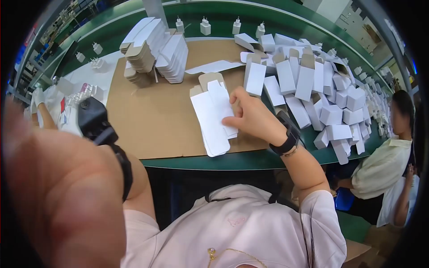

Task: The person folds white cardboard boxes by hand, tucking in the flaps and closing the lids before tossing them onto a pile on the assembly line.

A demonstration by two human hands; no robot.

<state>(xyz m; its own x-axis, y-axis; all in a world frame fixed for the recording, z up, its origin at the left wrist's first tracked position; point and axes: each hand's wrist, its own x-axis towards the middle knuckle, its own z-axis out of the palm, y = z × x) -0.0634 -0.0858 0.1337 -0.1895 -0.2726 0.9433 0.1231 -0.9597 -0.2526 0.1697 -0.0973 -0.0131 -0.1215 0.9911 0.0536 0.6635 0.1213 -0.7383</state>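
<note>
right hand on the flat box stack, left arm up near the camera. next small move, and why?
Probably peel the top flat white carton blank off the small stack of flat white blanks and lift it clear. The right hand rests its fingertips on that top blank, which sits skewed over the stack on the brown cardboard sheet. The left hand is not visible; only the raised forearm shows.
</note>
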